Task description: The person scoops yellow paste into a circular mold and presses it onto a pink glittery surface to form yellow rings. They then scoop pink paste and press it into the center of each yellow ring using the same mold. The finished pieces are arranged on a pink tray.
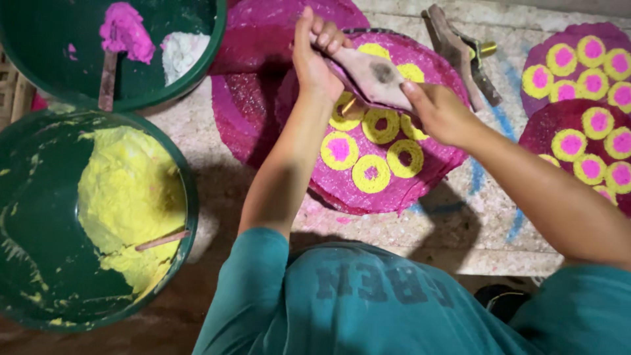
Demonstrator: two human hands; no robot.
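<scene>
A soft grey piping bag [376, 73] with a brass nozzle [349, 105] is held in both hands over a round pink disc [368, 190]. My left hand [314, 60] grips the bag's upper end. My right hand [439, 113] squeezes its lower side. The disc bears several yellow rings [371, 173], some filled with pink centres [339, 148]. The nozzle points down at a ring near the disc's middle.
A green basin with yellow paste [128, 197] and a stick sits at left. Behind it another green basin [197, 62] holds pink and white paste. More decorated pink discs [585, 125] lie at right. A second piping bag [463, 56] lies at the back.
</scene>
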